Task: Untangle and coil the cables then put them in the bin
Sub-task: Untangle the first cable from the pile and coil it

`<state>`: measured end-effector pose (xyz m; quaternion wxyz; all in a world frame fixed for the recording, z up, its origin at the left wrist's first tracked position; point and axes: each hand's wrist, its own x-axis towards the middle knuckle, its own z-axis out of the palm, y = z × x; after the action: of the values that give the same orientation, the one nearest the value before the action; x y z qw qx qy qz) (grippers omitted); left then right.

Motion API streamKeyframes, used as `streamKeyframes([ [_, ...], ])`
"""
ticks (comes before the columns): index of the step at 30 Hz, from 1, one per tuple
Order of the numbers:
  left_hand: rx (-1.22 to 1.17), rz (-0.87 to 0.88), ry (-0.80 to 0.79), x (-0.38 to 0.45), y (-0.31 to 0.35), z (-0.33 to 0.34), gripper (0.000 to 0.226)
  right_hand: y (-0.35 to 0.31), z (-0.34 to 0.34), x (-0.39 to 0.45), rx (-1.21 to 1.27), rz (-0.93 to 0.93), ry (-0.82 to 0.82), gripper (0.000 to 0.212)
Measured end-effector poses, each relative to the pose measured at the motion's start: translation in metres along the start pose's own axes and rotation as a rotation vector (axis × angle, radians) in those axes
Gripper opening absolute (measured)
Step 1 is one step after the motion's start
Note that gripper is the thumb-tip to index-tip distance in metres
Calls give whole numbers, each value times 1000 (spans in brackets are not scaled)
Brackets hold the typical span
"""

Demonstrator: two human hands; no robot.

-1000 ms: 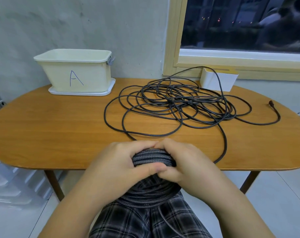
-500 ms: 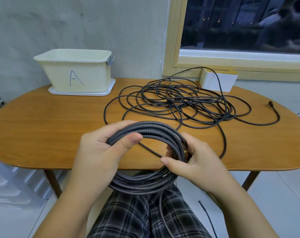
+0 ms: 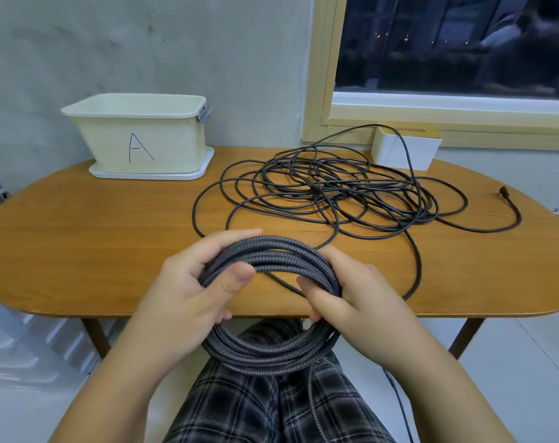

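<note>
**Coil in hand, loose tail and tangled second cable present the main hazards**

The braided cable coil [image 3: 268, 302] is held over the near edge of the tabletop [image 3: 80, 251], above the person's lap. The left hand [image 3: 188, 292] grips the coil's left side, thumb pressed over the upper strands and fingers behind. The right hand [image 3: 351, 292] grips the right side, thumb inside the loop and fingers wrapped round the outside. Both hands are closed on the coil; neither is free.

A braided tail [image 3: 313, 407] hangs from the bottom of the coil down past the knees. No tie or wrap securing the turns is visible.

Risks noted, as judgement:
- With nothing binding the turns, releasing either hand could let the loops spring apart and undo the coiling.
- The hanging tail may drag or catch on the tabletop edge when the coil is carried over, pulling loops out.
- The bin [image 3: 137, 139], marked "A", stands at the far left of the tabletop, well apart from the coil. Reaching it one-handed weakens the hold.
- The thin black cable [image 3: 329, 193] lies tangled across the middle and right of the tabletop, one run looping toward the near edge just beside the right hand. It could snag on the coil or a wrist and be dragged along.
- Its far run climbs over the white box [image 3: 402, 148] by the window; a tug may shift that box.
</note>
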<state>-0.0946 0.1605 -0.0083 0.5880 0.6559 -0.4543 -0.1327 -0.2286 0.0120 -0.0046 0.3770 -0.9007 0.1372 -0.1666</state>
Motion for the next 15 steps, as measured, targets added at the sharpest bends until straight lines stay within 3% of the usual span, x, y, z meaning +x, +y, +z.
streamKeyframes([
  [8, 261, 141, -125, -1, 6, 4, 47, -5, -4, -2, -227, -110, -103, 27],
  [10, 312, 187, -118, -1, 4, 5, 42, -7, -3, -2, -291, -140, -110, 22],
  [13, 313, 258, -66, -3, 1, 7, 38, -7, 2, -2, -291, -173, -47, 16],
  [15, 284, 280, -26, -4, -1, 7, 37, -5, 4, -1, -217, -178, 22, 28],
])
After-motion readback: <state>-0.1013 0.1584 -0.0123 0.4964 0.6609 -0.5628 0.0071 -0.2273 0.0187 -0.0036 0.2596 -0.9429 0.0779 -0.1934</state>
